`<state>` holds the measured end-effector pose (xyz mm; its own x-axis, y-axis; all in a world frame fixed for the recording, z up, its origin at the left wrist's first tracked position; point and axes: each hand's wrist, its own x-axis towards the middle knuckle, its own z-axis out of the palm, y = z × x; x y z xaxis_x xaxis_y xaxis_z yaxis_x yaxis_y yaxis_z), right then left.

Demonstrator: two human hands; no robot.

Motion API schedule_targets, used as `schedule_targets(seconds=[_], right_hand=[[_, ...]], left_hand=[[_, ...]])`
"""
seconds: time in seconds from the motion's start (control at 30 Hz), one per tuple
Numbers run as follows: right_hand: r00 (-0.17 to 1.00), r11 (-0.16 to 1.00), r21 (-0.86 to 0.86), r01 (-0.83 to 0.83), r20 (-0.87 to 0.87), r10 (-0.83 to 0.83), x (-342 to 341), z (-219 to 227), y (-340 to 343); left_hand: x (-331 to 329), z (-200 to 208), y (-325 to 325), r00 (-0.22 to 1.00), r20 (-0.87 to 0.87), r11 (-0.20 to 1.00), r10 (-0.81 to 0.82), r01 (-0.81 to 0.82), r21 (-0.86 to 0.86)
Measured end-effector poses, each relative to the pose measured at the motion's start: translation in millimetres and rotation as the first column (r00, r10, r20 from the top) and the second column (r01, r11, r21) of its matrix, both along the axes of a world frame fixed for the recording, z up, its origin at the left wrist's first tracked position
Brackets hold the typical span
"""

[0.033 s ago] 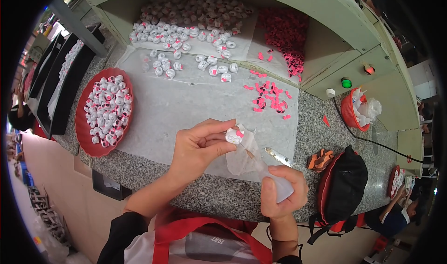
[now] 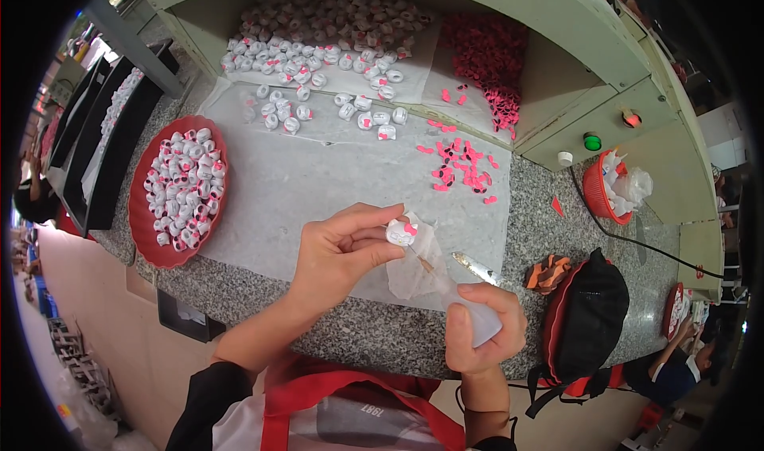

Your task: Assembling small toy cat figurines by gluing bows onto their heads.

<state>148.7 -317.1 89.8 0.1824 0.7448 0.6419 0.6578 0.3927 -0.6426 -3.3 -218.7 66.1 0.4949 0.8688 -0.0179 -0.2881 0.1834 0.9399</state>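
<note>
My left hand (image 2: 338, 248) pinches a small white cat-head figure (image 2: 400, 232) with a pink bow between thumb and fingertips. In my right hand (image 2: 487, 328) is a translucent white squeeze bottle (image 2: 476, 316), its thin tip pointing up and left at the figure's lower edge. Whether the tip touches the figure I cannot tell. Beneath the tip lies a crumpled, stained piece of white tissue (image 2: 410, 280). Just right of it rests a metal blade (image 2: 475, 268). Loose pink bow pieces (image 2: 461, 165) are scattered on the white sheet (image 2: 318, 188) beyond my hands.
A red scalloped bowl (image 2: 139, 212) at the left holds many white figures. More white pieces (image 2: 318, 21) and a pink pile (image 2: 485, 53) fill the shelf behind. On the right are an orange-red basket (image 2: 597, 192), a black bag (image 2: 589, 316) and a cable (image 2: 637, 248).
</note>
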Motion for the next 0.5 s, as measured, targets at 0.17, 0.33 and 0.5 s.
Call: schedule_targets(seconds=[0.17,0.33,0.5], right_hand=[[0.998,0.998,-0.016,0.057,0.002,-0.057,-2.4,3.5,3.1],[0.577,0.893,-0.444,-0.071,-0.749,-0.326,17.4,-19.7,39.1],[0.934,0.745,-0.622,0.24,-0.062,-0.353,36.3,-62.5,92.7]], left_hand=[[2.8,-2.3,1.0,1.0,-0.012,1.0,-0.022,0.022,0.001],[-1.7,-11.6,10.2,0.997,-0.029,0.998,0.069,-0.07,-0.011],[0.8,-1.2,4.0,0.999,-0.026,0.998,0.04,-0.042,-0.057]])
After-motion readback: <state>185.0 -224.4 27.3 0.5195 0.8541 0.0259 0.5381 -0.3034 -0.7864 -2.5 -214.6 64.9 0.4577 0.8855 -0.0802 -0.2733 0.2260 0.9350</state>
